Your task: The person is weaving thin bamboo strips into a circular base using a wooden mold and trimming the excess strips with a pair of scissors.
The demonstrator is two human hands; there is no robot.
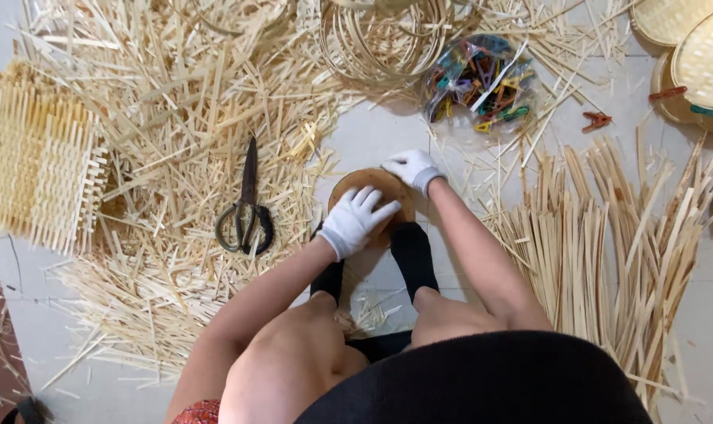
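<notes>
Both gloved hands are pressing a round wooden disc (372, 206) on the floor (372, 141): left hand (355, 221) lying flat and open, right hand (411, 169) curling over its rim.

Looking straight down: the left hand (355, 221), in a white glove, lies flat on a round brown wooden disc (371, 206) on the floor (372, 137), and the gloved right hand (412, 168) grips its far edge. 2 black-socked feet (413, 255) sit against the disc's near side. Black scissors (246, 210) lie shut among bamboo strips (176, 102) to the left. A bag of coloured clips (478, 81) rests beyond, more strips (608, 235) fan right.
</notes>
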